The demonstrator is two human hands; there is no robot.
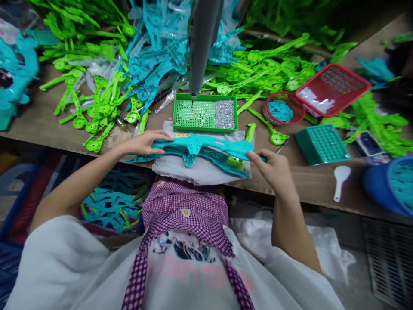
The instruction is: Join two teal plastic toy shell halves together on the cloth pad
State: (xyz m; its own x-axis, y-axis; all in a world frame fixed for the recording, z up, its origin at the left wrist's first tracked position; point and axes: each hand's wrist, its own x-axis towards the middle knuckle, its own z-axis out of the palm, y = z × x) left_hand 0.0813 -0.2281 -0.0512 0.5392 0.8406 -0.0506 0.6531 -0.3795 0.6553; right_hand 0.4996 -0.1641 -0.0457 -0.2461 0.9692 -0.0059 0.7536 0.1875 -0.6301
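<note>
A long teal plastic part [206, 148] lies across a folded grey cloth [200, 170] at the bench's front edge. My left hand [145, 143] rests flat on the part's left end, fingers stretched along it. My right hand [271, 165] pinches the part's right end with thumb and fingers. A small green wheel piece [234, 162] sits under the part near my right hand. Just behind it stands a green tray [180, 125] holding small silver screws [225, 113]. A grey powered screwdriver [201, 47] hangs over that tray.
Heaps of green parts [97, 103] and teal parts [155, 51] cover the back of the bench. A round red basket [284, 110], a rectangular red basket [334, 88], a teal tray [322, 144], a white scoop [340, 181] and a blue tub [390, 185] sit right. A crate of teal parts [112, 206] is below left.
</note>
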